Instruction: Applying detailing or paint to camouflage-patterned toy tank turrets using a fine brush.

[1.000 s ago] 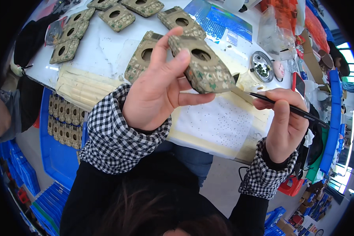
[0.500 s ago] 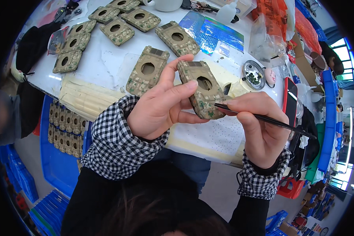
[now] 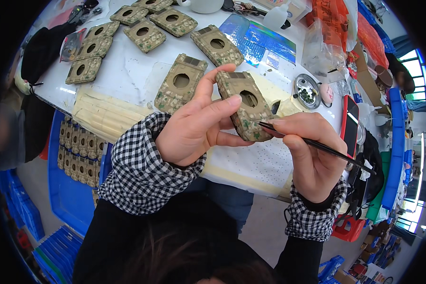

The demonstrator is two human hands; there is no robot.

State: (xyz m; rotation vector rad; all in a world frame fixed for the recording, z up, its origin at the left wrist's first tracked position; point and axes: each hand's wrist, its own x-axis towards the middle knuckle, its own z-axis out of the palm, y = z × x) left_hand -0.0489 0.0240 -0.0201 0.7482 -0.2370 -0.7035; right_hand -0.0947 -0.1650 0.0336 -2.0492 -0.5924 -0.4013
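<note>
My left hand (image 3: pixel 194 120) holds a camouflage-painted toy tank hull (image 3: pixel 245 108) with a round hole in its top, tilted up above the table. Its thumb lies near the hole's rim and other fingers wrap the side. In my right hand (image 3: pixel 315 154), pinched like a pen, are slim black tweezers (image 3: pixel 336 152). Their tips meet or nearly meet the near end of the hull; whether they grip anything is too small to tell. Another camouflage hull (image 3: pixel 181 84) lies just beyond my left hand, partly covered by it. A round metal dish (image 3: pixel 306 91) with small dark green bits stands to the right.
Several more hulls (image 3: pixel 144 34) lie across the white table (image 3: pixel 128 66). A blue crate (image 3: pixel 71 199) at the lower left holds rows of hulls. Dotted white paper (image 3: pixel 251 165) lies under my hands. A red-edged phone (image 3: pixel 350 124) and plastic bags (image 3: pixel 321 47) are on the right.
The view has shifted slightly, moving the table items a little to the right. My hands keep the same hold on the hull and tweezers, with the tips still at its near end.
</note>
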